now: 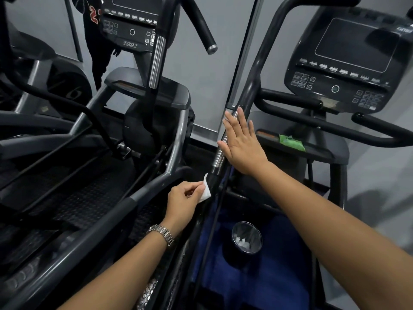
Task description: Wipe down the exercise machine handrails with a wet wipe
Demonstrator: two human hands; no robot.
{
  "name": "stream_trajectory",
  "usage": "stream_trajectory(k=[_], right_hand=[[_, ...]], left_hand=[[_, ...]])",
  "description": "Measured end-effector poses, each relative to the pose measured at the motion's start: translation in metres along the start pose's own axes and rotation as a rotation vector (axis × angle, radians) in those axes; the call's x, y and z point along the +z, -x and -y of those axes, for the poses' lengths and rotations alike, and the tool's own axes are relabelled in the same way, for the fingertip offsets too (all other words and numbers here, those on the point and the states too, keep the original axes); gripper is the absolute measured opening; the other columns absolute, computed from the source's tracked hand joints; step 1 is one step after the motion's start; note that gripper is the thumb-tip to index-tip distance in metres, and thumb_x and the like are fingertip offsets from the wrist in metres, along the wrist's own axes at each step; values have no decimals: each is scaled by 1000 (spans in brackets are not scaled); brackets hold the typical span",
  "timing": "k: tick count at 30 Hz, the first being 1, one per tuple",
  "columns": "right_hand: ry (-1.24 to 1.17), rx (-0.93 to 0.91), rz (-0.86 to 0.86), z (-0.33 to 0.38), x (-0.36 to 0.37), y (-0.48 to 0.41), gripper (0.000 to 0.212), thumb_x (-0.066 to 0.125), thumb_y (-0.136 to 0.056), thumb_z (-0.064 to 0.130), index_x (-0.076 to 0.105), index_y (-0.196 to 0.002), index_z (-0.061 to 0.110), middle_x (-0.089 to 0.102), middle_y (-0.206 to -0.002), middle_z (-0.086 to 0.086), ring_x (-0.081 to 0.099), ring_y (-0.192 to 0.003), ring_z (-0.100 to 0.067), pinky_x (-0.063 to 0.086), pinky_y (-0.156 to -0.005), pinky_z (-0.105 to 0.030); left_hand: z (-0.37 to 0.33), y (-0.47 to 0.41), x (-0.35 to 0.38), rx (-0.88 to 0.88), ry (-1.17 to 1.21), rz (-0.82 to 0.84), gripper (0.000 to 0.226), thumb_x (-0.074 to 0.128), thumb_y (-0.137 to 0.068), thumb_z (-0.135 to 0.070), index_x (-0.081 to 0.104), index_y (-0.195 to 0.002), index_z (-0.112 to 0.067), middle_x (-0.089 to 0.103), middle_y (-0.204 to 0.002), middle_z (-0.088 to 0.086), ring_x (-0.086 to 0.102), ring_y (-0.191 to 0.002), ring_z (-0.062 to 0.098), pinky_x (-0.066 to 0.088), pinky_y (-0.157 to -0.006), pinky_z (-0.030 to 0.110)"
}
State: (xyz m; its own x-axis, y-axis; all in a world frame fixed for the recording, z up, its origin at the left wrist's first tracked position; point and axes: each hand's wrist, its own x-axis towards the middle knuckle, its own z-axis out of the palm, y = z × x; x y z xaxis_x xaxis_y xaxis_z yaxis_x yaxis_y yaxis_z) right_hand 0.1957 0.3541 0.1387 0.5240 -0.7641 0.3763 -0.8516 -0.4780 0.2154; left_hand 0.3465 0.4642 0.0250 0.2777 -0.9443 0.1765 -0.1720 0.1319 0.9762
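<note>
My left hand [184, 199] pinches a small white wet wipe [205, 191] against the black lower part of a long handrail [252, 86], just below its chrome grip section [220, 153]. My right hand [242, 145] lies flat with fingers spread on the right side of that chrome section, holding nothing. The handrail runs up and to the right between two exercise machines. A metal watch is on my left wrist.
A second machine's handrail with a chrome section [157, 61] and console [131, 25] stands at the left. The right machine's console [348, 61] is at upper right, with a green wipe packet [291, 142] on its tray. A small bin [245, 239] sits below on blue floor.
</note>
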Motion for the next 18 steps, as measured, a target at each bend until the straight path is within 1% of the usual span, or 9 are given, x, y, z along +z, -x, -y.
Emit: stream_trajectory(k=[3,4,7,10,12,13,14,16,18], right_hand=[[3,-3,-5,0,1,0,67,20,-99,49,11,-151,8,-4,-160,-3,-21,-144,-24,-8,-117,-45],[3,-4,-5,0,1,0,67,19,-98,49,11,-151,8,-4,-160,-3,-21,-144,-24,-8,-116,-45],[6,-3,-1,0,0,0,67,18,-98,49,9,-151,9,-5,-160,-3,-21,-144,-23,-8,-117,-46],[22,-7,-5,-1,0,0,68,16,-98,50,7,-151,9,-6,-160,-3,-22,-144,-23,-10,-117,-46],[25,-11,-19,-1,1,0,69,15,-98,51,6,-151,8,-6,-160,-4,-22,-143,-23,-10,-117,-46],[30,-13,-23,-1,1,0,70,13,-97,51,6,-151,8,-6,-160,-4,-22,-144,-24,-10,-117,-47],[37,-14,-21,-1,1,0,70,12,-97,52,5,-151,8,-7,-160,-4,-22,-144,-24,-10,-117,-47],[43,-10,-13,-1,2,0,71,9,-96,53,3,-151,9,-8,-160,-4,-23,-143,-23,-10,-117,-47],[42,-13,-1,-1,1,1,71,9,-96,53,1,-151,10,-10,-160,-4,-24,-143,-23,-9,-117,-49]], left_hand=[[-9,-3,2,29,55,-30,12,68,-85,-14,74,-82,-25,70,-86,-6,65,-82,3,47,-76,15],[-14,-6,4,26,101,-31,13,69,-84,-13,73,-81,-25,71,-86,-7,66,-84,3,48,-77,15],[-25,-5,9,-21,174,-25,10,72,-82,-16,75,-91,-19,73,-86,-9,68,-87,4,50,-80,17],[-16,12,2,6,53,-63,17,77,-77,-18,75,-93,-15,73,-84,-10,68,-82,0,52,-78,18],[-13,18,0,75,-43,-75,13,77,-76,-18,76,-89,-16,73,-83,-10,67,-80,-1,54,-76,20],[-15,17,2,137,-68,-86,11,77,-76,-15,76,-87,-14,72,-84,-8,66,-81,0,54,-76,21],[-18,13,5,217,-104,-103,13,77,-76,-13,75,-88,-13,72,-89,-6,66,-84,1,53,-79,22],[-22,6,13,370,-221,-127,21,77,-76,-11,74,-97,-9,71,-100,0,65,-92,6,51,-86,22],[-17,7,14,475,-340,-102,25,75,-78,-11,72,-102,-7,69,-102,3,64,-94,10,51,-86,24]])
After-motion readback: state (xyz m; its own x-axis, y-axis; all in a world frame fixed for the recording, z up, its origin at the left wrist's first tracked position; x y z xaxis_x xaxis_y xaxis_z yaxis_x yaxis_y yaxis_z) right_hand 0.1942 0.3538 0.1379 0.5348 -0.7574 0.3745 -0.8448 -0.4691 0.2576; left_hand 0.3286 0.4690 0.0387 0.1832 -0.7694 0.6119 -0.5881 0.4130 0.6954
